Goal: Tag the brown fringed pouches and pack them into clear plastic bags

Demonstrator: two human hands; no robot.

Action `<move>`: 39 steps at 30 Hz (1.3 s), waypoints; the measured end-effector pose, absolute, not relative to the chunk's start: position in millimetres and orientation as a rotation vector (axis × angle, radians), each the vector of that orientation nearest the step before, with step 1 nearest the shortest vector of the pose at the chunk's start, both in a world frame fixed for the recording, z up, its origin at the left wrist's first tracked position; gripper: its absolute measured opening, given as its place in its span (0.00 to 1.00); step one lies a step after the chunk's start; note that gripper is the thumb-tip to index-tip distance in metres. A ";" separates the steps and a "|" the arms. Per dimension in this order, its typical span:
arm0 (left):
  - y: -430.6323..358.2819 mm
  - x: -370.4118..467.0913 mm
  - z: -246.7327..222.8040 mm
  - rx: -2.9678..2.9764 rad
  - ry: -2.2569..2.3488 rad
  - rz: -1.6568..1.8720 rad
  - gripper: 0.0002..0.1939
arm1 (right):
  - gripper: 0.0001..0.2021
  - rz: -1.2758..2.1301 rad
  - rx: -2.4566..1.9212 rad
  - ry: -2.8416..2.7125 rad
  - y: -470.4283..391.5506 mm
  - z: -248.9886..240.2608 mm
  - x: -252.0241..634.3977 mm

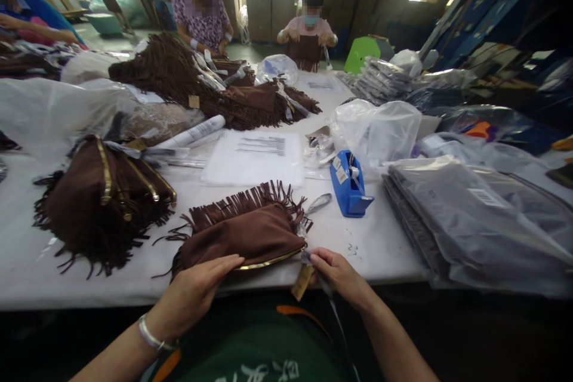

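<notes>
A brown fringed pouch (pixel 244 233) lies at the table's front edge, its gold zipper toward me and its fringe spread on the far side. My left hand (pixel 201 286) rests on the pouch's near left part, fingers stretched out along the zipper. At the zipper's right end, my right hand (pixel 333 271) pinches a grey wrapped strap (pixel 308 256) between thumb and fingers. A small tan tag (pixel 302 282) hangs beside those fingertips. From the right hand a thin grey strip (pixel 341 325) trails down over my lap.
More brown fringed pouches (pixel 101 203) stand at left, with a larger heap (pixel 165 71) farther back. A blue tape dispenser (pixel 349 185) stands right of centre, near printed plastic bags (pixel 255 158). Bagged flat goods (pixel 474 209) are stacked at right. Co-workers (pixel 308 30) work across the table.
</notes>
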State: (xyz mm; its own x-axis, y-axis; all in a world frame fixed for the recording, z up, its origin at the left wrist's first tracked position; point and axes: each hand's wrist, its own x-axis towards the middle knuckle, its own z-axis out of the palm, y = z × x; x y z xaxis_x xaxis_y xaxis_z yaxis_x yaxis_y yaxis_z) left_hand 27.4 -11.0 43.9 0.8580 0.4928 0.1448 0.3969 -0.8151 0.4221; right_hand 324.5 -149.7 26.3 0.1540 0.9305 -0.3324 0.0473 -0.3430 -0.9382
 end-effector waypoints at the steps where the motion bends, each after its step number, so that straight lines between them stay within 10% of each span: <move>1: -12.8 26.7 41.8 2.675 0.651 0.355 0.25 | 0.16 1.315 -1.561 -0.956 -148.3 26.1 321.6; 12: -30.3 25.7 23.6 2.784 0.675 0.425 0.28 | 0.10 0.957 -1.794 -0.862 -135.4 14.9 303.5; 39: -20.2 18.0 9.5 2.805 0.642 0.571 0.27 | 0.16 1.463 -1.239 -0.280 -126.0 9.0 295.6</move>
